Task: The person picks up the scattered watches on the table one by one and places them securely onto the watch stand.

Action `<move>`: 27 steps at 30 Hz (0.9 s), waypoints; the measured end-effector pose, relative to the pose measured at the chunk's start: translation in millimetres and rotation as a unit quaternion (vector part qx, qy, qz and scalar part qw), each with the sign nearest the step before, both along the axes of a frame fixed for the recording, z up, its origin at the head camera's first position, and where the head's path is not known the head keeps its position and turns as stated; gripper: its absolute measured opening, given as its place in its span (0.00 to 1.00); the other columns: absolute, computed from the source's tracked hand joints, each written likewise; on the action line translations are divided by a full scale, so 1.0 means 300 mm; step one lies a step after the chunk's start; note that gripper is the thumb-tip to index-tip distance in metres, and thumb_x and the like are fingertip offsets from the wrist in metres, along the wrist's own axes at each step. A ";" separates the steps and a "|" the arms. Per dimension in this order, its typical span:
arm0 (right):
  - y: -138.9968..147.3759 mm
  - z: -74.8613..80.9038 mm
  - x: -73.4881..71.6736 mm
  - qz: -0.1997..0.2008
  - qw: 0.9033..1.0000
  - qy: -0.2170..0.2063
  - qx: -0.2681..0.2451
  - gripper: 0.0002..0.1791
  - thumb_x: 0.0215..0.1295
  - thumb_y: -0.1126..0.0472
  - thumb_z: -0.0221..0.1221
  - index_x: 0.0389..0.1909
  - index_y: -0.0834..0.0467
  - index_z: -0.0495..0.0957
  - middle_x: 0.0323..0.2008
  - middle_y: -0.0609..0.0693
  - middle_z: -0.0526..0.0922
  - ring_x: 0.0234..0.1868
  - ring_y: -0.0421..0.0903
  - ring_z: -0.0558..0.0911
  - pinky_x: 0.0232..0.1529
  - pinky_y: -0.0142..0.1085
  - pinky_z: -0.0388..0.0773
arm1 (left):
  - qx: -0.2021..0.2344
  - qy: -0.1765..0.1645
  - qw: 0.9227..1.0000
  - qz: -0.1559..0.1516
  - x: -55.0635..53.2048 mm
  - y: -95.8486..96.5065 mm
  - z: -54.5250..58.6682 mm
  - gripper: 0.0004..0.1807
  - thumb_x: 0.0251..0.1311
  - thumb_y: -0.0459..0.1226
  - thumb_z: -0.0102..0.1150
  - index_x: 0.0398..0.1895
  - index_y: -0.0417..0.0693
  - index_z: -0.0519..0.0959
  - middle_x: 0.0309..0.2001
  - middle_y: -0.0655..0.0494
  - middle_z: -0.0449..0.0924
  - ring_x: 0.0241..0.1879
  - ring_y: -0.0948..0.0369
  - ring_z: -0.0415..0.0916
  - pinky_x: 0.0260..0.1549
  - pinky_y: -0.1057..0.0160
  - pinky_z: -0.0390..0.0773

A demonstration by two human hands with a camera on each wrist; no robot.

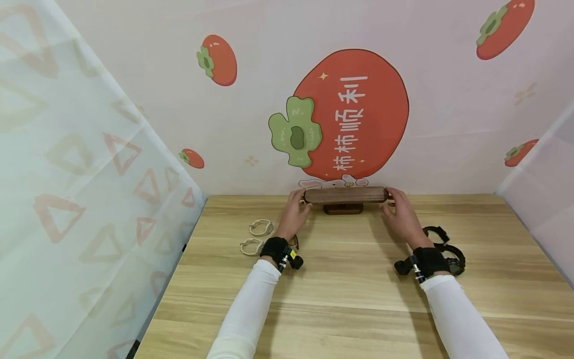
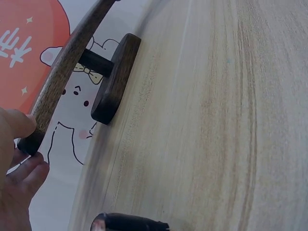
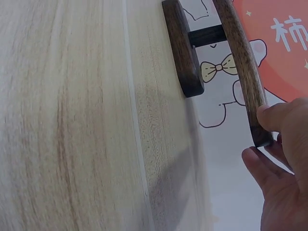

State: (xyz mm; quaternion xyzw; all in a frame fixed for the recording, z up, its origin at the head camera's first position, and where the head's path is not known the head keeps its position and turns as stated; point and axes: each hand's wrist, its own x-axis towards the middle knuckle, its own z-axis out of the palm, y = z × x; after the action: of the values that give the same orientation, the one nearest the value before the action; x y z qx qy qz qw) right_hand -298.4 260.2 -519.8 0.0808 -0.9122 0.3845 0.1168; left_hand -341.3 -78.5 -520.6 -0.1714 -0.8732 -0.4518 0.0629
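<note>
Stand (image 1: 345, 195) is at twelve o'clock on the worktop (image 1: 345, 299), left hand (image 1: 293, 217) pinching its nine-o'clock end, right hand (image 1: 402, 219) its three-o'clock end. Positioning seems in hand; the next move likely calls for level control.

Fruit-print wall (image 1: 251, 119), perhaps cloth, wood-grain table (image 1: 350, 299)

Even light is brightening the head view, sleeves (image 1: 246, 309) are casting soft shadows across the table (image 1: 345, 304), wrist views are looking dimmer
</note>
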 end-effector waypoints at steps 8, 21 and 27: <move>-0.006 0.001 -0.001 -0.004 1.000 0.008 0.000 0.34 0.79 0.69 0.57 0.80 0.73 0.57 0.72 0.76 0.61 0.66 0.71 0.72 0.64 0.65 0.79 | 0.011 -0.011 1.000 -0.002 0.003 -0.002 0.009 0.32 0.76 0.32 0.61 0.79 0.32 0.65 0.72 0.38 0.66 0.71 0.45 0.73 0.72 0.53 0.78; -0.010 0.008 0.011 -0.010 1.000 0.016 0.004 0.33 0.77 0.71 0.59 0.78 0.75 0.60 0.68 0.76 0.63 0.61 0.71 0.74 0.62 0.64 0.79 | -0.014 -0.018 1.000 0.011 0.013 -0.009 0.012 0.34 0.72 0.34 0.68 0.78 0.35 0.68 0.71 0.39 0.71 0.66 0.45 0.77 0.67 0.48 0.81; -0.007 0.003 0.017 -0.014 1.000 0.025 0.006 0.31 0.75 0.71 0.61 0.75 0.74 0.65 0.66 0.75 0.65 0.60 0.69 0.75 0.62 0.64 0.80 | -0.017 -0.004 1.000 0.009 0.022 -0.016 0.008 0.33 0.72 0.35 0.68 0.77 0.35 0.70 0.70 0.39 0.72 0.67 0.45 0.76 0.68 0.48 0.80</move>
State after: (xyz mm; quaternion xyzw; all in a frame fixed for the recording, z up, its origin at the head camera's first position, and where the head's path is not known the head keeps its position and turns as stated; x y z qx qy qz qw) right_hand -293.4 258.1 -518.8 0.0786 -0.9123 0.3752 0.1443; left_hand -334.8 -83.2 -518.2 -0.1628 -0.8825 -0.4369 0.0608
